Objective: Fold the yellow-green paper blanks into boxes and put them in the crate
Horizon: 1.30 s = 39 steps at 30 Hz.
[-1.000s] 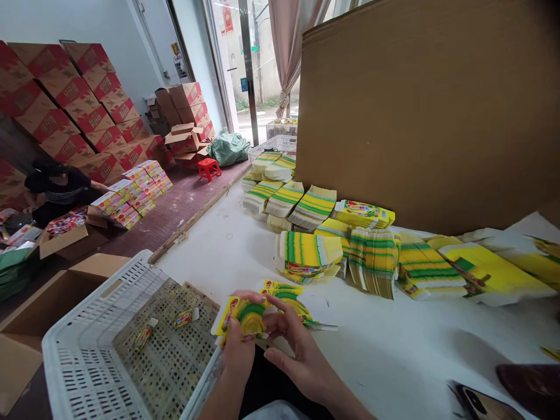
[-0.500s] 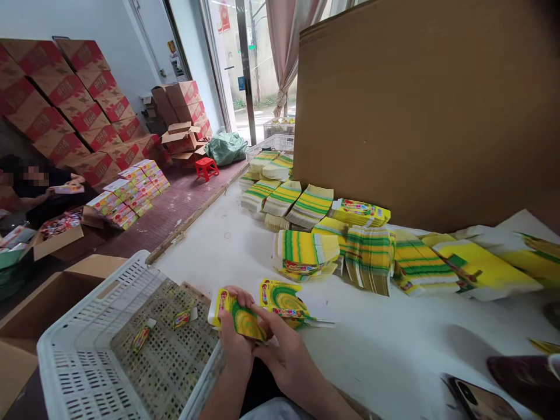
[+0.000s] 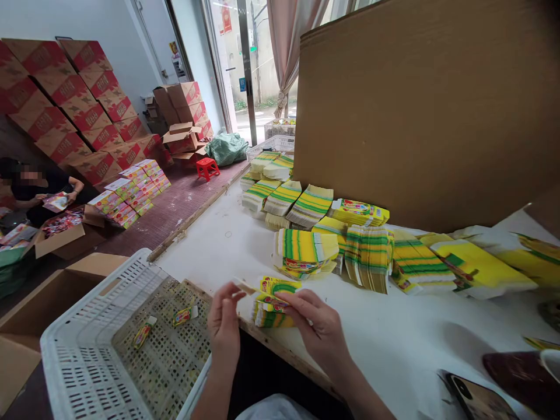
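Between my two hands, above the table's front edge, is a thin yellow-and-green printed carton (image 3: 257, 290), seen almost edge-on. My left hand (image 3: 225, 319) pinches its pale left end between thumb and fingers. At the other end, the thumb and fingers of my right hand (image 3: 318, 322) close on it. Just behind and under it lies a small pile of flat yellow-and-green cartons (image 3: 275, 318) on the white table (image 3: 199, 239), partly covered by the held one and my right fingers.
Bundles of flat cartons (image 3: 308, 245) line the table's back before a large cardboard sheet (image 3: 420, 116). To my left, a white plastic basket (image 3: 65, 350) holds two small printed pieces (image 3: 144, 332). A phone (image 3: 476, 396) and a dark cup (image 3: 510, 370) are right. A person (image 3: 44, 189) sits far left.
My hands have moved apart from being wrapped together round a carton, the right one shifting right. The carton between them is now thin and edge-on. The seated person's hands moved too.
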Motion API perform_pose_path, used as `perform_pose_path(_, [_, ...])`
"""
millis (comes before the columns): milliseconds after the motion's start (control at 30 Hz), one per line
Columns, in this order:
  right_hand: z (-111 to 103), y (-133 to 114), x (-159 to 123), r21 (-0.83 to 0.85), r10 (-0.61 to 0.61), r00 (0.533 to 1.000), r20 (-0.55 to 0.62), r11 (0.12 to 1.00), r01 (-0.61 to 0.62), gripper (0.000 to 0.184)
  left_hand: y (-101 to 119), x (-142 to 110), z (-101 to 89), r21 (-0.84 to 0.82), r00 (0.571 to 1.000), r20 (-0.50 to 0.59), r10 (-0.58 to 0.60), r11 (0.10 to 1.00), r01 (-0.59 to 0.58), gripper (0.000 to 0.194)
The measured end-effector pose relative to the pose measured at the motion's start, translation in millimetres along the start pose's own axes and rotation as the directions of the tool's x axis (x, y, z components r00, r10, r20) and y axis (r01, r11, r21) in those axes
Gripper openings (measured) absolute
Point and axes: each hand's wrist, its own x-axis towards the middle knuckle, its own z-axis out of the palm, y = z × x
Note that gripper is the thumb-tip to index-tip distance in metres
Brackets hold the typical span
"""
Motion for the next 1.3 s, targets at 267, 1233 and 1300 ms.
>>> perform_pose_path(267, [-1, 3, 3, -0.156, -0.274, 0.935, 0.224, 0.937, 0.312, 0.04, 37, 4, -2.8, 0.649, 0.825, 0.54, -0.166, 0.707, -0.282, 0.086])
perform_pose_path(1233, [8, 7, -3, 0.038, 0.092, 0.951, 0.297, 0.993, -0.108, 0.027, 9, -8, 10.3, 0.673, 0.857, 0.499, -0.131, 0.681, -0.288, 0.058])
perform_pose_path(1300, [7, 8, -5, 0.024, 0.101, 0.949, 0.298, 0.993, -0.113, 0.025, 13, -6, 10.4, 0.709, 0.847, 0.492, -0.202, 0.657, -0.255, 0.053])
